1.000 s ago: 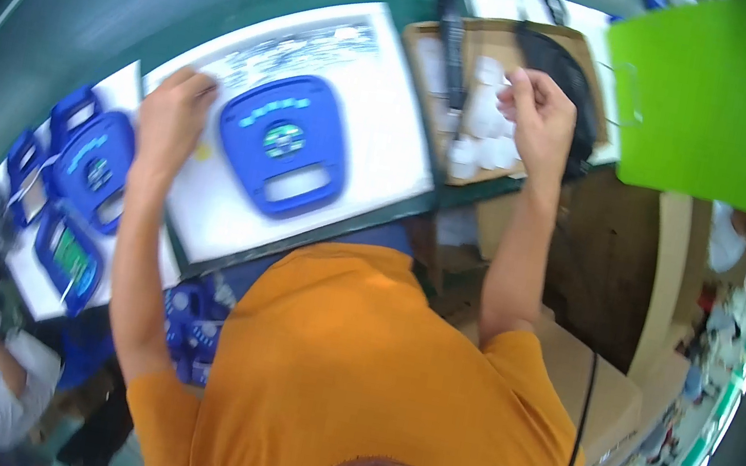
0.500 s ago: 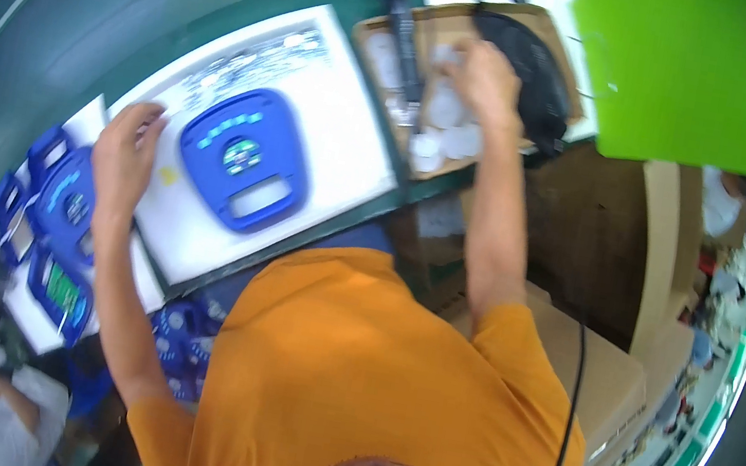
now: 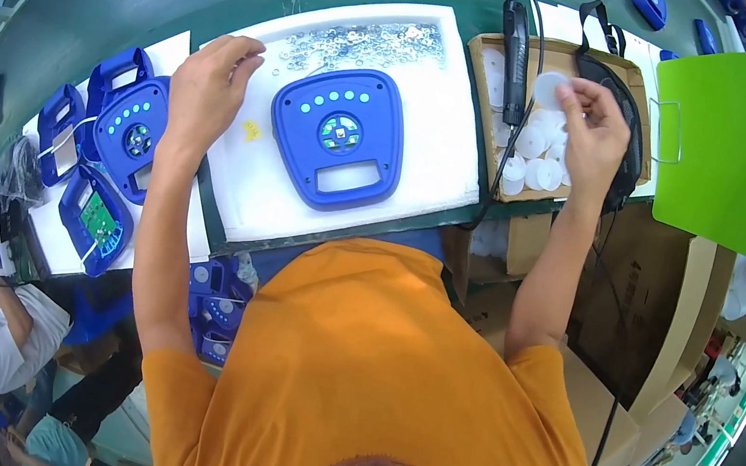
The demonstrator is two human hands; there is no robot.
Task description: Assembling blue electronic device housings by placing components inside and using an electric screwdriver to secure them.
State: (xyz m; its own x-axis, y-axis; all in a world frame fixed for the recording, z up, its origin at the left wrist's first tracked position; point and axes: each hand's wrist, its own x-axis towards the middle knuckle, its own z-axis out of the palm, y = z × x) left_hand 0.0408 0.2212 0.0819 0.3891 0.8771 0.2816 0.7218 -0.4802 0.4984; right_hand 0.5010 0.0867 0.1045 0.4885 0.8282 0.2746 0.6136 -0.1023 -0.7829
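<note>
One white disc (image 3: 547,90) is pinched at its rim by the right hand (image 3: 596,137) over the carton (image 3: 560,59), upper right in the head view: picking out a disc seems the step in hand. At upper left, the left hand (image 3: 209,92) curls its fingers to a narrow gap, contents unclear. Judging by this, moving on calls for steering clear of the black power tool (image 3: 515,67).

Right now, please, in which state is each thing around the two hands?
Left grip: curled, contents unclear
Right grip: pinching a white disc
Blue panel: lying flat, round opening uncovered
Small metal parts: loose, spread out
Cardboard tray: open, holding more discs
Black corded tool: unheld, over the tray
</note>
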